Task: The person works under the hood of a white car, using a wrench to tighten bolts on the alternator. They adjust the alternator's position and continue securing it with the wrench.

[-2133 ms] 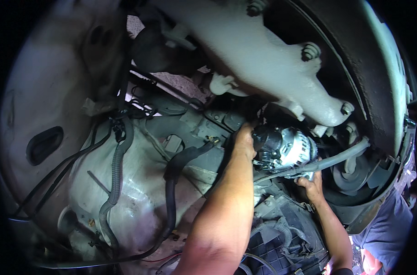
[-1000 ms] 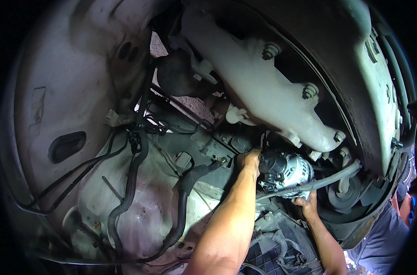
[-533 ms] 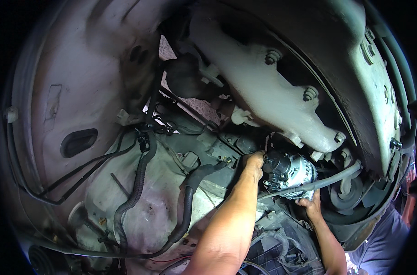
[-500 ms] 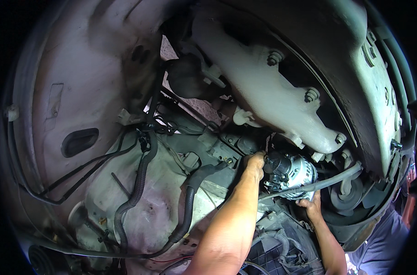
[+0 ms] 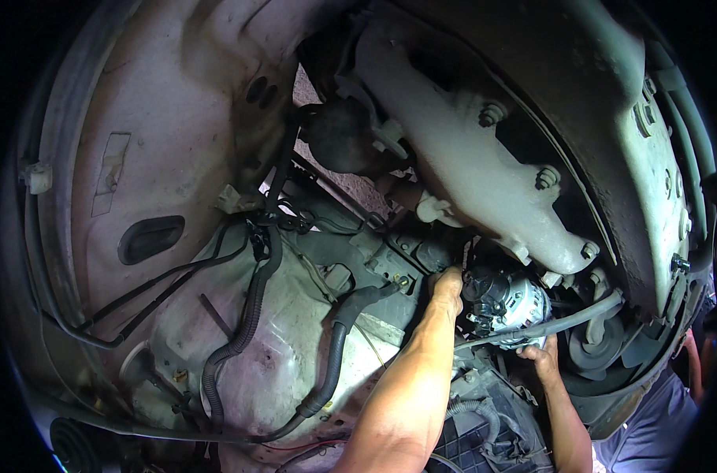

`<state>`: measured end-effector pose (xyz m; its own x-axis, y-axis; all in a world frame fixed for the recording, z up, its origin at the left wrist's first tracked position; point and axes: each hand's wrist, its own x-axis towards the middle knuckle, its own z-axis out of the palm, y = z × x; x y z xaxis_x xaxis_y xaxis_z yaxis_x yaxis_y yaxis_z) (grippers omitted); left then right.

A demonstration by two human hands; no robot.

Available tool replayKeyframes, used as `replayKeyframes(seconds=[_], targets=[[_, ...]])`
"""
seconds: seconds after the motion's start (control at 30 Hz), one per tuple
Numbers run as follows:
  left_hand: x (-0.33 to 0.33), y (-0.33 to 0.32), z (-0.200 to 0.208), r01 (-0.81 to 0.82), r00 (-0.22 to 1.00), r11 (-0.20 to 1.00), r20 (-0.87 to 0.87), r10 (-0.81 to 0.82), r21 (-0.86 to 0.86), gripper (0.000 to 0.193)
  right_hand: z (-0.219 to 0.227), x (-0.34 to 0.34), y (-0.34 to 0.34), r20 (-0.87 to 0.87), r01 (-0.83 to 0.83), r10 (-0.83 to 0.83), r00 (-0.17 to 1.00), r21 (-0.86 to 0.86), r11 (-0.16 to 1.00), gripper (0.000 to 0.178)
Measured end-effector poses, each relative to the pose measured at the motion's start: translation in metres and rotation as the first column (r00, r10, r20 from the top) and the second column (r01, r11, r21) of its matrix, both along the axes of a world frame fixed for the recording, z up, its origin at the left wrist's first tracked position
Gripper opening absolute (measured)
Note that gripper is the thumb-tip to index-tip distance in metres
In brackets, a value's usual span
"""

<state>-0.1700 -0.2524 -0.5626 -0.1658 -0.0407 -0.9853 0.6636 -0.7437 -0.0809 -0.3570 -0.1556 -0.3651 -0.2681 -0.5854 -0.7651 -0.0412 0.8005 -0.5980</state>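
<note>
Alternator (image 5: 519, 303) inside dim, grimy engine bay (image 5: 169, 150)

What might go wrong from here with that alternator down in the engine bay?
The round silver-and-black metal alternator might slip: the right hand is at its lower edge, while the left hand is by its black end, fingers hidden.

The long grey hose crosses in front of the alternator, so it could snag or get pinched.

The thick black-sleeved cable has an exposed brassy end near the left hand; it could scrape skin.
</note>
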Motion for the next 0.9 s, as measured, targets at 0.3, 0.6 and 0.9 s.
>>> replayKeyframes(seconds=[0.3,0.6,0.9], targets=[[0.005,-0.018,0.024,-0.001,1.000,0.998,-0.028,0.003,0.070,0.025,0.006,0.011,0.000,0.077,0.077,-0.078,0.994,0.016,0.997,0.070],[0.012,-0.035,0.058,-0.048,0.965,0.992,-0.252,0.076,0.117,0.027,0.014,0.013,-0.016,-0.029,0.011,-0.009,1.000,0.095,0.995,0.067],[0.012,-0.039,0.042,-0.021,0.998,0.982,-0.046,0.031,0.189,0.035,0.015,0.018,-0.013,0.015,0.049,-0.050,0.999,0.052,0.997,0.055]])
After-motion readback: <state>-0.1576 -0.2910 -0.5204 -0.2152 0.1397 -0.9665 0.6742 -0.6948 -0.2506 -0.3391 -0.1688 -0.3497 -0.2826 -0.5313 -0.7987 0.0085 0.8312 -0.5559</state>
